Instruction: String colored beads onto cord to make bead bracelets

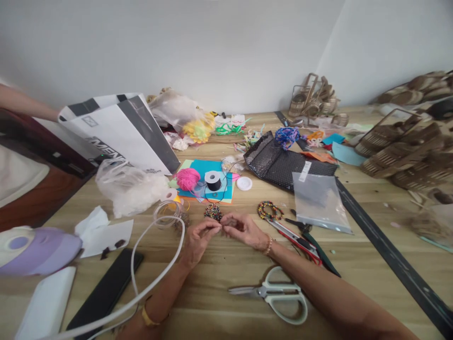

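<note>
My left hand point(197, 237) and my right hand point(245, 230) meet at the fingertips above the table, both closed in a pinch. Whatever is between the fingers is too small to make out. Just beyond them lies a heap of multicoloured beads point(213, 211). A spool of black cord point(213, 182) stands behind the beads on coloured sheets, with a loose strand trailing from it. To the right of my right hand is a beaded bracelet point(270, 210), and a red utility knife point(295, 240) lies near that wrist. White-handled scissors point(271, 293) rest below my right forearm.
A white cable point(181, 243) loops over the left side by my left forearm. Pink yarn point(188, 179), a clear plastic bag point(320, 200) and a black bubble mailer point(283, 165) lie farther back. Wooden baskets point(406, 146) stand right. Another person's arm point(28, 101) shows at far left.
</note>
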`<state>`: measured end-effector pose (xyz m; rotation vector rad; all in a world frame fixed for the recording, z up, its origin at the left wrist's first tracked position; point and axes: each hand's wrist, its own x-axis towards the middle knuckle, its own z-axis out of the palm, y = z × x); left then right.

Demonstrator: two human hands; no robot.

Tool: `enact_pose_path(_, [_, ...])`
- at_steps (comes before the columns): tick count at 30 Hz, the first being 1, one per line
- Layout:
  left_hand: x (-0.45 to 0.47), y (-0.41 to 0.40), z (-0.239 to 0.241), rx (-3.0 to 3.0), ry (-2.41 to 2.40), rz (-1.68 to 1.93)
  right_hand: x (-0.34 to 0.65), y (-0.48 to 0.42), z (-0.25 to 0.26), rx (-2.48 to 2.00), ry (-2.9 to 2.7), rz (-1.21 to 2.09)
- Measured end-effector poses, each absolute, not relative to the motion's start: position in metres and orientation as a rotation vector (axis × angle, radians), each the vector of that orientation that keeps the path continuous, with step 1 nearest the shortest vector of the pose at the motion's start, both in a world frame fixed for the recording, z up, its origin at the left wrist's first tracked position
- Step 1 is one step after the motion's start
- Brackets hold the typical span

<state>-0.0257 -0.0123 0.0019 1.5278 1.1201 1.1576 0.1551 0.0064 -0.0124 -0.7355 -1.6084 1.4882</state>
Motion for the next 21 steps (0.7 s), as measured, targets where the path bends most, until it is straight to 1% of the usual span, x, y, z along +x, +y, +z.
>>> enact_pose_path(2, [-0.027,-0.013,0.001,1.579,1.119,1.177,0.154,0.005,-0.012,-0.745,-1.643,1.518])
enact_pose_path(6, [-0.026,-0.014,0.000,1.617,1.126,1.202,0.156,0.006,-0.008,-0.804,-1.675,1.472])
enact_pose_path(12, [-0.020,-0.017,0.010,1.563,1.209,1.184,0.167,0.015,0.001,-0.789,-1.607,1.657])
enact_pose_path(14, [-0.019,-0.015,0.010,1.588,1.235,1.184,0.170,0.018,0.001,-0.797,-1.559,1.673])
enact_pose_path(17, [-0.020,-0.012,0.001,1.748,1.211,1.169,0.172,0.021,-0.003,-0.779,-1.450,1.685])
enact_pose_path(21, [-0.021,-0.010,-0.013,2.046,1.182,1.062,0.170,0.023,-0.009,-0.761,-1.303,1.729])
